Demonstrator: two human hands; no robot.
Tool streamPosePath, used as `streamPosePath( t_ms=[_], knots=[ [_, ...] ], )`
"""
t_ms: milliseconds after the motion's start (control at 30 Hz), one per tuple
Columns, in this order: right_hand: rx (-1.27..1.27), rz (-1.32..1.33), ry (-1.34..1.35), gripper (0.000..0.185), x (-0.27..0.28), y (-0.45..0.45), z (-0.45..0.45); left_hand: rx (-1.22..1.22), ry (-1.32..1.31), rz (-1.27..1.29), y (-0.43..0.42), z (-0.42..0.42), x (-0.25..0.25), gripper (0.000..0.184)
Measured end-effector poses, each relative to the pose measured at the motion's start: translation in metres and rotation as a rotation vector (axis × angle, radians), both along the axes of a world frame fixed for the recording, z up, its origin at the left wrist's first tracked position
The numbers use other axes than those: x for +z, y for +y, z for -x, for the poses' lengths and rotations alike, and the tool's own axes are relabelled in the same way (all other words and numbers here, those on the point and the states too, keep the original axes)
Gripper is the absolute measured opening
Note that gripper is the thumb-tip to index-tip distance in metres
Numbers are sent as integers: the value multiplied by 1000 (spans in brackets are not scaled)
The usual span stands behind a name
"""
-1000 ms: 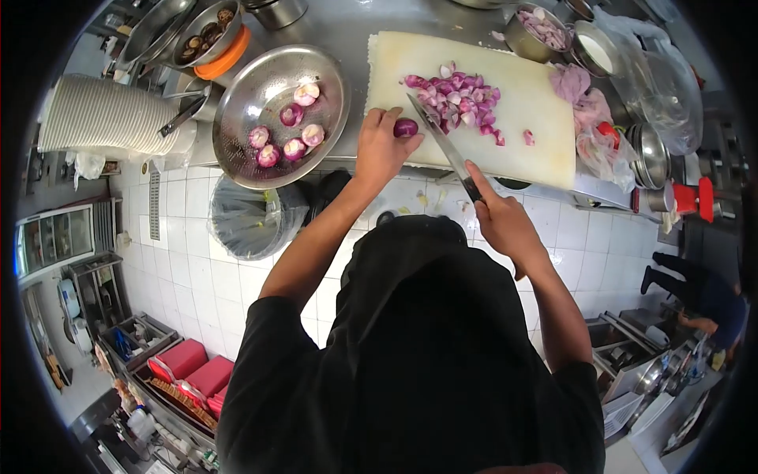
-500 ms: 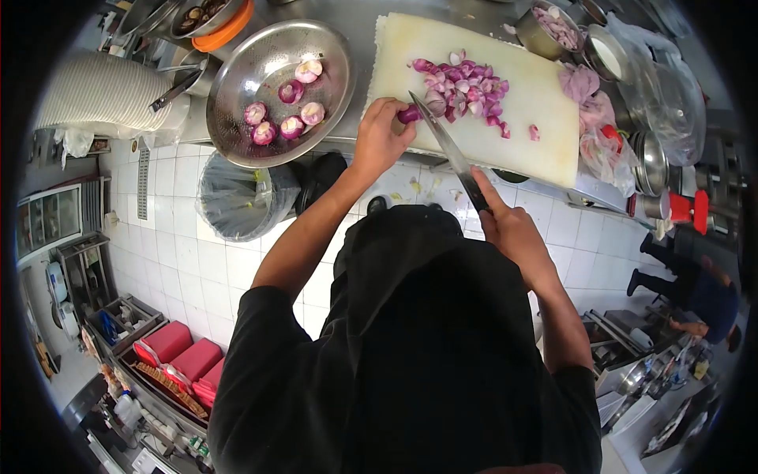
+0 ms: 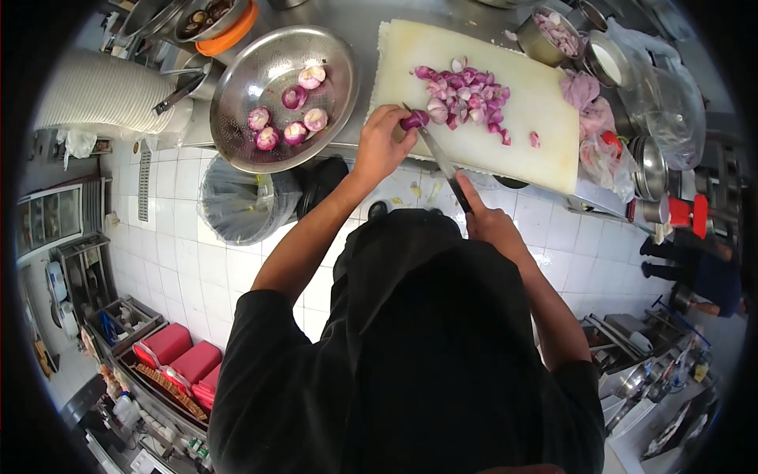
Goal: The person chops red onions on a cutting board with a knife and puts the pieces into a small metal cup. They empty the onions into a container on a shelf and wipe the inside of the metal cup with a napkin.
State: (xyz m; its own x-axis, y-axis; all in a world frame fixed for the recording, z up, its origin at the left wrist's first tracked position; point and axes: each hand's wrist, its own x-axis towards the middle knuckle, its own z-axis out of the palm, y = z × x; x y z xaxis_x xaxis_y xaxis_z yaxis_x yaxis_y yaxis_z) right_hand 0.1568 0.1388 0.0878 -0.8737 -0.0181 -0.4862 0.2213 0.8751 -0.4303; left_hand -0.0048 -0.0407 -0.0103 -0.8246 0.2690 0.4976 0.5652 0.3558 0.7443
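Note:
My left hand (image 3: 384, 144) is closed on a purple onion (image 3: 414, 119) at the left edge of the white cutting board (image 3: 537, 87). A knife (image 3: 444, 163) is in my right hand (image 3: 488, 223), its handle gripped and its blade slanting up and left against the onion, part of the blade hidden by it. Chopped purple onion pieces (image 3: 474, 96) are heaped on the board, right of the knife tip. Left of the board, a perforated metal bowl (image 3: 229, 87) holds several peeled onions (image 3: 294, 133).
A lined bin (image 3: 245, 201) stands on the floor below the bowl. At the upper right are a pot of cut pieces (image 3: 555, 33), plastic bags (image 3: 663, 87) and stacked metal bowls (image 3: 651, 167). Another person (image 3: 711, 276) is at the far right.
The knife has moved left from beside the heap onto the onion, and my right hand has shifted left with it. My left hand still holds the onion. The other person has changed posture.

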Motion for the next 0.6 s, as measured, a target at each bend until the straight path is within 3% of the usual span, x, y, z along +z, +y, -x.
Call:
streamPosePath(
  t_ms=[200,300,400,500,600],
  knots=[
    [-53,113,166,70,8,9,-7,-65,-215,-24,-1,-1,14,33],
    [-120,134,245,69,22,17,-11,-124,119,182,-4,9,32,40],
    [-195,167,227,68,33,22,-11,-399,18,337,-6,26,45,46],
    [-206,179,230,69,31,28,-12,-494,42,387,-10,38,34,45],
    [-193,174,206,69,31,27,-17,-320,2,333,-8,30,23,43]
  ],
)
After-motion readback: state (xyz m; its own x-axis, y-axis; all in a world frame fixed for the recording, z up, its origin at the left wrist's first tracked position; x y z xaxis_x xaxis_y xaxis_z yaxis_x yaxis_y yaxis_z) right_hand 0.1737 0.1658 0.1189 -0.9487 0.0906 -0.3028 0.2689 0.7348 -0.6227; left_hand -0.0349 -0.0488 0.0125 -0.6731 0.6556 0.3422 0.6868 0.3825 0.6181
